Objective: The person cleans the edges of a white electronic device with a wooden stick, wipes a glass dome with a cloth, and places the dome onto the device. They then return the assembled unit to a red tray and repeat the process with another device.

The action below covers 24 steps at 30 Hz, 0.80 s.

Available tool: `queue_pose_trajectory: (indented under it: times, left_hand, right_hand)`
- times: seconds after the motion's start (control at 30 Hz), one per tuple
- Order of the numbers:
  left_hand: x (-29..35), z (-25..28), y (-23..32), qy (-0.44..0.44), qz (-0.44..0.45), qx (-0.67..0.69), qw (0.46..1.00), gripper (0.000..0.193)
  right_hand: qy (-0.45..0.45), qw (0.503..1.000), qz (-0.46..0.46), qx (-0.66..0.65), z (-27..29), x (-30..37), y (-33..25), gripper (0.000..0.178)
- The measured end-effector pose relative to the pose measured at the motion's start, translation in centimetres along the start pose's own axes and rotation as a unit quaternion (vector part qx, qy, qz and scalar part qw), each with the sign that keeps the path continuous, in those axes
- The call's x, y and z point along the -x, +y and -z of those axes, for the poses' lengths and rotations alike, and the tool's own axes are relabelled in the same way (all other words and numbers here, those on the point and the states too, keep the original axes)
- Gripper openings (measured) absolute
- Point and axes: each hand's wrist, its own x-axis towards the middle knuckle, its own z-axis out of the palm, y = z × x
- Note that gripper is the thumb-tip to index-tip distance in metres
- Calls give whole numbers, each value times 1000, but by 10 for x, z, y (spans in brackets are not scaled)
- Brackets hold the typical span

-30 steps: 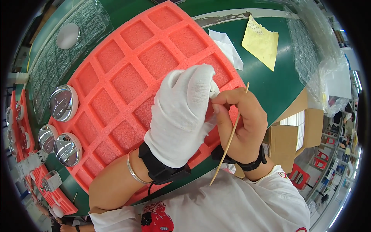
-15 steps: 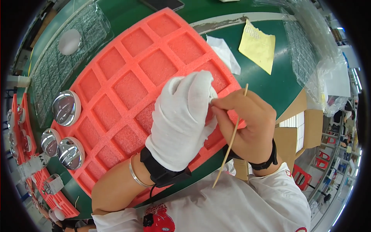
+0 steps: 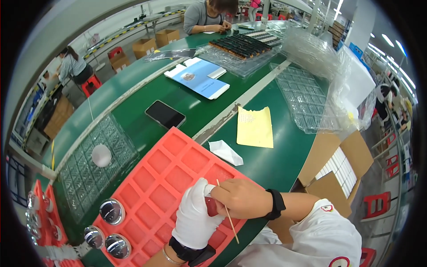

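My left hand [image 3: 194,218], in a white glove, is closed around a rounded, shiny reddish piece [image 3: 211,206]; the glove hides most of it. My bare right hand [image 3: 244,198] bends over that piece, its fingertips at the upper edge. A thin wooden stick [image 3: 230,219] is held in the right hand and slants down past the palm. Both hands are above a red foam tray [image 3: 161,196] with square pockets. Mirror-like domes with white rims, among them one dome [image 3: 112,211], sit at the tray's left edge.
Left of the tray, a clear plastic tray [image 3: 78,178] carries a round white piece [image 3: 101,155]. Beyond lie a phone [image 3: 165,115], a blue-and-white flat box [image 3: 198,78], white tissue [image 3: 226,152] and yellow paper [image 3: 255,127]. An open carton [image 3: 331,196] stands right; a co-worker [image 3: 204,18] sits across.
The view has tilted up, bringing the far table and co-worker into sight. My hands stay together at the held piece, whose shiny reddish side shows more now.
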Motion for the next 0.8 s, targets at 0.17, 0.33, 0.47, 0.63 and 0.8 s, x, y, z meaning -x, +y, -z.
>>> queue_pose_trajectory:
  times: [0.17,0.33,0.47,0.63,0.8]
  left_hand:
    - [-5,4,5,-39,100,17,994,90]
    - [-3,6,11,-43,154,14,987,91]
    - [-3,3,-11,-14,125,108,986,88]
    - [-11,8,-9,-26,177,80,981,84]
    - [-10,9,-16,-41,180,89,979,83]
  right_hand:
    - [6,994,97,-48,-2,-6,19,19]
    - [2,988,132,-76,-10,-11,25,17]
    - [-52,975,163,-145,-14,-12,32,18]
    - [29,962,19,-272,5,-18,44,12]
    - [31,924,-85,-371,11,-8,73,4]
